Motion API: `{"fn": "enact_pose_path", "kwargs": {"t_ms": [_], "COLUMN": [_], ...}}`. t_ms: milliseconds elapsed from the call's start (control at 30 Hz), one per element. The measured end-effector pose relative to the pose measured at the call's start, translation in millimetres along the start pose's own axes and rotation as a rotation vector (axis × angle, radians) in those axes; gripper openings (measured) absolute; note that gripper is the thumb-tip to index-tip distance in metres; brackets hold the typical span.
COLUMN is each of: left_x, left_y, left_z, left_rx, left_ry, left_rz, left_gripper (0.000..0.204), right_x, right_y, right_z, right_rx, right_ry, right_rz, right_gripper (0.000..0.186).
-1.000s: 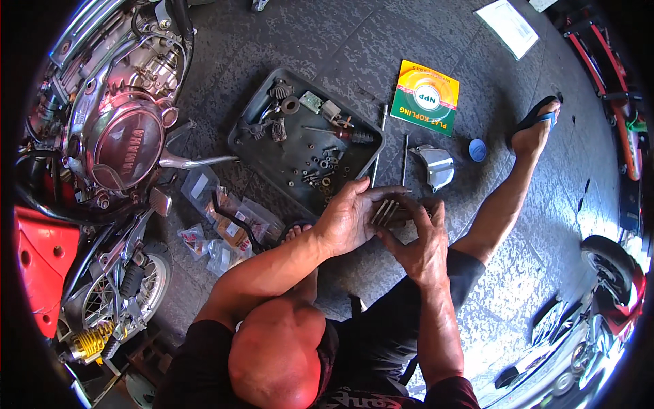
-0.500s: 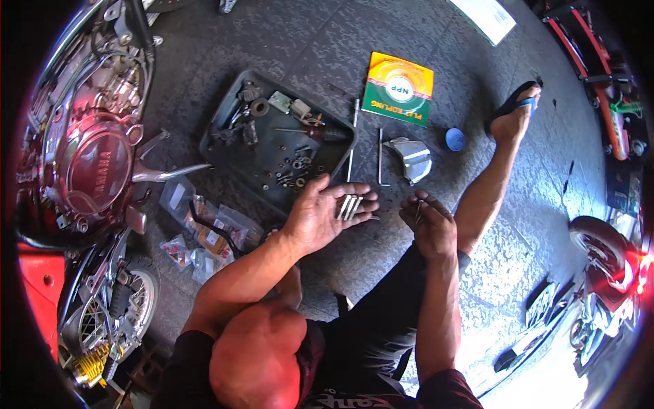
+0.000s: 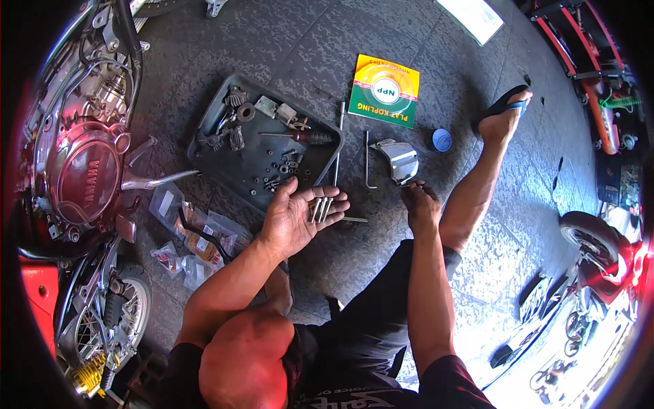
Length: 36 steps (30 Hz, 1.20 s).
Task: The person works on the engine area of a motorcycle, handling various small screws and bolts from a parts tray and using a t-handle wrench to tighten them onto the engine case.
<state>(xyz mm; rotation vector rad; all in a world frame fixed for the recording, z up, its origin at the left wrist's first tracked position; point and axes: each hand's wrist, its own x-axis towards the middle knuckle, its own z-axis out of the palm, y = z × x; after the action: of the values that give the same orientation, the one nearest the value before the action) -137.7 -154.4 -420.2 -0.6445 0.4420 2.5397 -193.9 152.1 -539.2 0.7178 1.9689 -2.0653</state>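
Note:
My left hand point(image 3: 300, 215) is palm up with its fingers loosely spread. Several short silvery bolts point(image 3: 321, 209) lie side by side across those fingers. On the right, my right hand point(image 3: 422, 206) has its fingers pinched together at the near edge of a shiny metal cover point(image 3: 400, 161) on the floor. What sits between these fingertips is too small to make out. A thin rod point(image 3: 355, 219) shows just beyond the left fingertips. Past my left hand stands a dark tray point(image 3: 221, 167) with loose nuts, washers, metal parts and a screwdriver point(image 3: 300, 136).
An L-shaped wrench point(image 3: 368, 160), a long bar point(image 3: 339, 146), a blue round lid point(image 3: 441, 140) and a green-yellow package point(image 3: 384, 91) lie on the floor. Plastic bags of parts point(image 3: 197, 232) lie left. A motorcycle engine point(image 3: 85, 170) borders the left; a red motorcycle point(image 3: 613, 269) stands right.
My right hand has moved from holding thin metal pieces in the air to the metal cover's near edge. The left hand still carries the bolts. The whole view has shifted slightly.

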Motion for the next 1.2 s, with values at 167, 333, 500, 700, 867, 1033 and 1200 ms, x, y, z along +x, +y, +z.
{"fn": "enact_pose_path", "kwargs": {"t_ms": [167,333,500,700,867,1033,1200], "left_x": [-2,-1,-2,-1,-2,-1,-3], "left_y": [0,0,1,1,3,3,4], "left_z": [-4,-1,-5,-6,-5,-5,-9], "left_rx": [0.004,0.001,0.004,-0.022,-0.043,-0.056,-0.051], "left_ry": [0.007,0.005,0.013,-0.019,-0.004,0.026,0.029], "left_rz": [0.009,0.001,0.011,0.008,0.002,-0.011,0.006], "left_gripper": [0.074,0.074,0.075,0.074,0.075,0.075,0.076], "right_x": [-7,-2,-18,-20,-29,-20,-3], "right_y": [-19,-2,-26,-18,-23,-22,-25], "right_z": [19,15,32,32,37,25,-12], "right_rx": [0.144,-0.237,-0.715,-0.775,-0.889,-0.627,0.441], "right_ry": [0.15,0.174,0.155,0.228,0.109,0.158,-0.089], "right_rz": [0.092,-0.117,-0.198,-0.297,-0.281,-0.224,0.243], "right_gripper": [0.022,0.022,0.019,0.021,0.023,0.022,0.022]}}
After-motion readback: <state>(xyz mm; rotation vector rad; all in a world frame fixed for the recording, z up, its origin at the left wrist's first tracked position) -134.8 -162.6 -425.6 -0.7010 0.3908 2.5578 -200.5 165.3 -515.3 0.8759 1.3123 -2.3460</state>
